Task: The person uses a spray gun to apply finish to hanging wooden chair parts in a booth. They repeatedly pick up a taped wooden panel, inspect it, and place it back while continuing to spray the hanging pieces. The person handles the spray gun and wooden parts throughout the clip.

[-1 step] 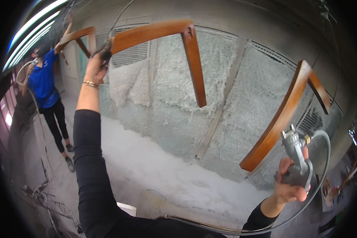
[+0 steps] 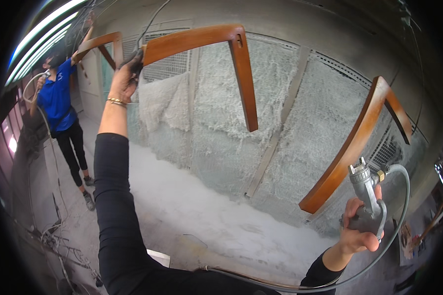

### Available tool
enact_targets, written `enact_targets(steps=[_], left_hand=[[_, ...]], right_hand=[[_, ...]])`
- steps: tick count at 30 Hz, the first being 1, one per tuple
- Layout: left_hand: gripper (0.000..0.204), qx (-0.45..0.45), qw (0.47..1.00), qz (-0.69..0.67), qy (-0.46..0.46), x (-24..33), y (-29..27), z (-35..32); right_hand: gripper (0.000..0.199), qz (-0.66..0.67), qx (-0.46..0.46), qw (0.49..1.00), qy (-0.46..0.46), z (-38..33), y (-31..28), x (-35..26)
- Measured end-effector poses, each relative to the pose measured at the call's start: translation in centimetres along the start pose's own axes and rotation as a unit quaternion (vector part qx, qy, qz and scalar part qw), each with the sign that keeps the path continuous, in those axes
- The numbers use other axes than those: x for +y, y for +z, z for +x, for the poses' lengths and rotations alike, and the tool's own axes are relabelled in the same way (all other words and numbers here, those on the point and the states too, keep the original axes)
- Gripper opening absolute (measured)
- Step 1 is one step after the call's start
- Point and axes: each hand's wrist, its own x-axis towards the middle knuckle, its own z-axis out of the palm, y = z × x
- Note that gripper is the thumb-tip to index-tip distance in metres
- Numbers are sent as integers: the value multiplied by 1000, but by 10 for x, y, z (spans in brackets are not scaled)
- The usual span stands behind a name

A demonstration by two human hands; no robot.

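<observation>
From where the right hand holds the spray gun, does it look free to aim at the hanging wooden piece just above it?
Probably yes. The right hand holds the spray gun just below the curved wooden piece, with open air between nozzle and wood. Only the gun's hose trails off to the side.

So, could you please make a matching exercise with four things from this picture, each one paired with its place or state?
Things:
1. left hand
2. spray gun
3. co-worker in blue shirt
4. grey hose

Places or states:
a. held in the right hand
b. raised, gripping the end of a hanging wooden piece
c. runs from the gun in a loop
d. stands far left

Pairs: 1-b, 2-a, 3-d, 4-c
</observation>
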Motion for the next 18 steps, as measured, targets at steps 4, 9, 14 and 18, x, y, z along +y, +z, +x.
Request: enact_targets(steps=[4, 9, 14, 18], left_hand=[[35, 31, 999, 5, -24, 7, 15, -4], [36, 49, 998, 31, 0, 11, 20, -6], [35, 38, 998, 52, -9, 12, 10, -2], [37, 46, 994, 100, -2, 13, 0, 0]], right_hand=[[117, -11, -32, 999, 38, -13, 11, 9], [105, 133, -216, 963, -90, -17, 21, 13], [106, 56, -130, 989, 34, -20, 21, 14], [110, -18, -60, 997, 43, -23, 12, 19]])
